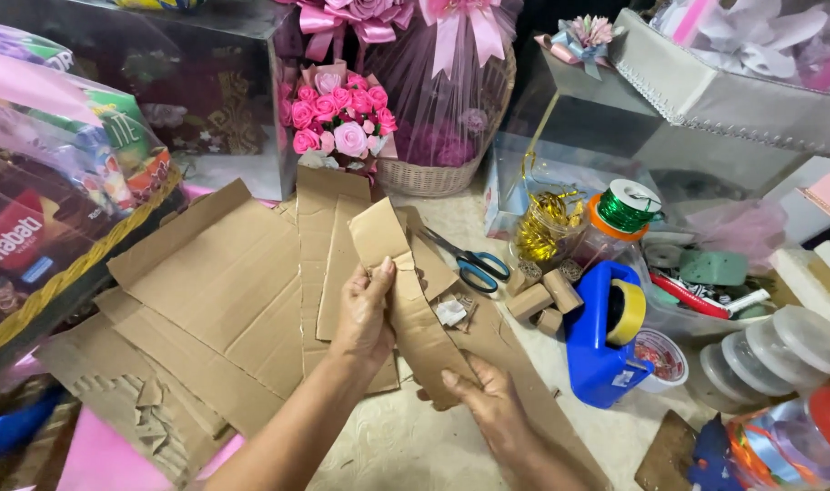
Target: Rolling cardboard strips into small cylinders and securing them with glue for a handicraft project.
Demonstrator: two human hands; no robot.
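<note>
My left hand (365, 314) is closed on the long cardboard strip (406, 291), thumb on its front face and fingers behind, near the strip's middle. My right hand (492, 405) pinches the same strip at its lower end, thumb on top. The strip runs from 11 o'clock down to 5 o'clock between the 2 hands and is bent along its length.

Under and to 9 o'clock of my left hand lie flat cardboard sheets (224, 291), overlapping on the pale table (397, 445). At 1 o'clock of my left hand, blue-handled scissors (469, 262) rest on cardboard. At 3 o'clock of my right hand stands a blue tape dispenser (601, 341) with a yellow roll, with 4 small cardboard blocks (542, 300) just beside it. At 12 o'clock sits a bouquet of pink roses (337, 118), near a wicker basket (433, 173).
</note>
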